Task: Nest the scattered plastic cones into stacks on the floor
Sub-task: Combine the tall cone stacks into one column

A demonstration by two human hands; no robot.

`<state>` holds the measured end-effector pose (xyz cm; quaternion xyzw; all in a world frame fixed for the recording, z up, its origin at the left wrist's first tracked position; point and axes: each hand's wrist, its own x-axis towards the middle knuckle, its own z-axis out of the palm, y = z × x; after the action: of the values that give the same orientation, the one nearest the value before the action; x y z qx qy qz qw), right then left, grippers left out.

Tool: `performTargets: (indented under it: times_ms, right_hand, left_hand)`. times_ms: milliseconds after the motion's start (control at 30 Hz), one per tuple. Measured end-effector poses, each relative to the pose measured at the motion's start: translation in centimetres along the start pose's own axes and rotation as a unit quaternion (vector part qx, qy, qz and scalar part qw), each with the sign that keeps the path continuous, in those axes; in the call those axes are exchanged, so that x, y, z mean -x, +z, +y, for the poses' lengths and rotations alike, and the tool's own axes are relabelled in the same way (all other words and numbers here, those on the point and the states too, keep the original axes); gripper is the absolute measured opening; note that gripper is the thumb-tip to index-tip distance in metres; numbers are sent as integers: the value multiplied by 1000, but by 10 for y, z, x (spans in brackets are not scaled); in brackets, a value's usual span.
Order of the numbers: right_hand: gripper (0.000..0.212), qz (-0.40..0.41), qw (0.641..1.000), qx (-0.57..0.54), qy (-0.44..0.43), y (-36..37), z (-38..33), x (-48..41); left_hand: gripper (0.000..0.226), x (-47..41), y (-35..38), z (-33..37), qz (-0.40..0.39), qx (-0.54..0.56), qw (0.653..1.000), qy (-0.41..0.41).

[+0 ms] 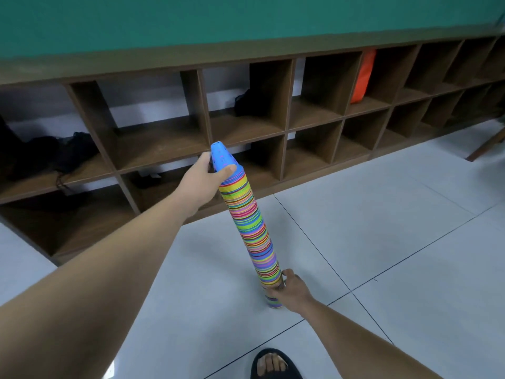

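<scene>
On the pale tiled floor (382, 228), before a brown wooden cubby shelf (287, 127), a tall multicoloured stack of nested plastic cones (251, 228) is stood, tilted. Its blue perforated top cone (221, 160) is gripped by the left hand (203, 179), thumb in front, fingers behind. The base is clasped by right hand (291, 287) fingers, curled closed round it.

A pale tiled floor (396, 228) runs to a far brown wooden cubby shelf (287, 129) under a green wall (191, 20); an orange bag (362, 77) sits right.
</scene>
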<state>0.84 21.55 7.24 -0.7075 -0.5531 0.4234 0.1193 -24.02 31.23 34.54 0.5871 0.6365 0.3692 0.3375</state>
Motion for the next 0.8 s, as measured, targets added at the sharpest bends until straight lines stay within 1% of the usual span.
performTargets:
  times_ms: [67,133,200,333,600,700,800]
  right_hand:
    - [60,4,1000,1,15,11,7,-9]
    - [56,4,999,-2,32,20,12,-17]
    - [57,6,999,-9,48,28,15,-25]
    - [62,8,998,-6,55,39,15,-39]
    - [53,19,997,-25,66,40,10,-43]
    - [54,30,998,-22,60,35,5,-47]
    - [57,43,998,-19,47,24,-6,-65]
  left_hand:
    - [60,-10,-4,-11,5,18,1000,-10]
    - [54,-19,-7,-21,8,37,999,-16]
    - [52,-26,-10,-29,10,54,998,-22]
    - [56,-35,-14,-40,15,63,997,-37]
    - [54,-34,-23,-49,32,70,996,-38]
    - [55,-32,-30,-54,49,106,992,-41]
    - [59,-39,-48,-56,74,169,982,-50]
